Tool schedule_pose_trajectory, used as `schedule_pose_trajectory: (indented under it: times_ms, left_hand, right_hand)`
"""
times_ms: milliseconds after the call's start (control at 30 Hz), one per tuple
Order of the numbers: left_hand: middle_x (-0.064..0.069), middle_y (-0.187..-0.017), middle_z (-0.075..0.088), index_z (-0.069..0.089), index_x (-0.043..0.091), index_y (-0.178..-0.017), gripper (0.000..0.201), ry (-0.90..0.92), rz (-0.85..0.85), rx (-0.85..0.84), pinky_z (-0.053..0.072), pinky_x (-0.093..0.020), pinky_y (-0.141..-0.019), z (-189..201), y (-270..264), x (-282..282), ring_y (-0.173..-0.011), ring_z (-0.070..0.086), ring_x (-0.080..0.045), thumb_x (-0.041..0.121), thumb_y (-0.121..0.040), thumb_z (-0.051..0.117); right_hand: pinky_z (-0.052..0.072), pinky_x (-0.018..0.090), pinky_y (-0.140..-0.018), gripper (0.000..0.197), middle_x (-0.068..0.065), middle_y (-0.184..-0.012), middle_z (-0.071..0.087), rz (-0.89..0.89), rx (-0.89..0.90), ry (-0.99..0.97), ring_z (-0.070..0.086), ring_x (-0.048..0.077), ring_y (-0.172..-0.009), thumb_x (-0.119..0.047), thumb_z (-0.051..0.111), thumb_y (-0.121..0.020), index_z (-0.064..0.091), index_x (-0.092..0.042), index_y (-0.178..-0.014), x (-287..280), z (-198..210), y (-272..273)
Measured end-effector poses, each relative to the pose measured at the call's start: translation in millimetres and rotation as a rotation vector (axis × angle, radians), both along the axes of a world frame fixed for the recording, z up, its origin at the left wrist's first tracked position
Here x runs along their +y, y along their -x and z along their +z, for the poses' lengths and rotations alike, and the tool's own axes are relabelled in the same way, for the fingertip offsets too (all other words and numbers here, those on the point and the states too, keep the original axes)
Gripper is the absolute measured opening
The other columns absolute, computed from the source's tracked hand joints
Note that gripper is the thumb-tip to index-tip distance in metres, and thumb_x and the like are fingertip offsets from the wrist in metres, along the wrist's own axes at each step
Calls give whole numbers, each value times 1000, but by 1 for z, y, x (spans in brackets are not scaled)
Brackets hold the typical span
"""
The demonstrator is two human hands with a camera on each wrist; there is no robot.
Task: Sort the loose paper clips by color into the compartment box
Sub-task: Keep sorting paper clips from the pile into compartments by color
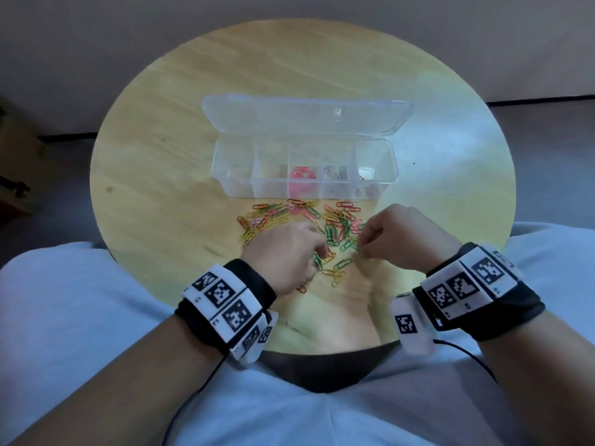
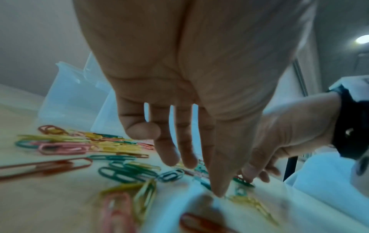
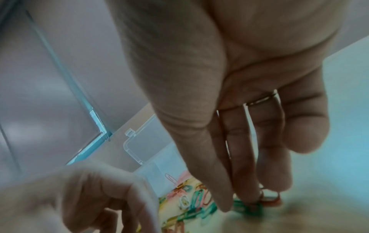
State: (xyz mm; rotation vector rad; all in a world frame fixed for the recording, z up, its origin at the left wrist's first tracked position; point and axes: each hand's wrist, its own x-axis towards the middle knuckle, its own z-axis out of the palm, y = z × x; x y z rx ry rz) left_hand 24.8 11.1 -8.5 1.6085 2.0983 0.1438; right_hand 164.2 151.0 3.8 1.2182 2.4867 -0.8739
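Observation:
Loose paper clips [image 1: 325, 220] in green, yellow, pink, red and white lie heaped on the round wooden table [image 1: 154, 149], in front of the clear compartment box [image 1: 235, 186]. Its middle compartment holds pink clips [image 1: 301, 175]; the one to its right holds a few mixed clips [image 1: 336, 172]. My left hand [image 1: 317, 252] reaches into the near side of the heap with fingers mostly straight, and its thumb tip [image 2: 219, 193] presses down among the clips. My right hand [image 1: 360, 247] pinches a green clip [image 3: 249, 206] between thumb and fingers at the heap's right edge.
The box's clear lid [image 1: 306, 117] lies open and flat behind it. Bare tabletop surrounds the box to the left, right and back. My legs in light clothing press against the table's near edge [image 1: 322, 350]. A cable runs from each wrist band.

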Motion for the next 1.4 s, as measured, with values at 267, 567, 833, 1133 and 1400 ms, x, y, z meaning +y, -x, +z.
schedule_pose_trajectory:
  times_ms: [267, 567, 833, 1133, 1400]
  left_hand:
    - [9, -101, 64, 71, 30, -99, 15, 15, 4, 45, 53, -34, -75, -1, 1, 1, -97, 59, -17, 29, -86, 65]
    - [4, -85, 69, 75, 23, -86, 13, 30, 58, -9, 54, -31, -69, -2, 0, 3, -80, 63, -17, 29, -84, 64]
    - [12, -75, 67, 72, 27, -96, 20, -69, 194, -241, 58, -35, -64, 1, 19, -3, -64, 68, -12, 15, -81, 67]
    - [12, -67, 59, 70, 25, -111, 32, -119, 244, -337, 42, -14, -65, 5, 28, -5, -63, 54, 1, 11, -83, 64]
    - [-3, -57, 40, 40, 13, -56, 36, -2, 313, -240, 34, -31, -52, 9, 33, -4, -53, 36, -18, 18, -91, 39]
  right_hand:
    - [43, 23, -57, 6, -5, -75, 65, 29, -112, -164, 62, 19, -71, -28, 74, -73, 69, -31, -72, -9, -1, 2]
    - [48, 29, -59, 9, 0, -70, 67, 12, 14, -66, 61, 19, -70, -25, 67, -75, 67, -17, -72, -9, -6, 2]
    - [42, 28, -56, 10, -1, -64, 67, -196, 299, 245, 54, 8, -50, -7, 66, -79, 72, -15, -82, 5, -4, -4]
    - [40, 29, -52, 33, 1, -52, 52, -263, 316, 458, 44, 18, -51, 0, 46, -85, 74, -11, -71, 1, -5, 1]
    - [32, 30, -50, 29, 10, -60, 48, -297, 379, 610, 39, 21, -51, -10, 45, -87, 54, -8, -60, -4, -7, 5]
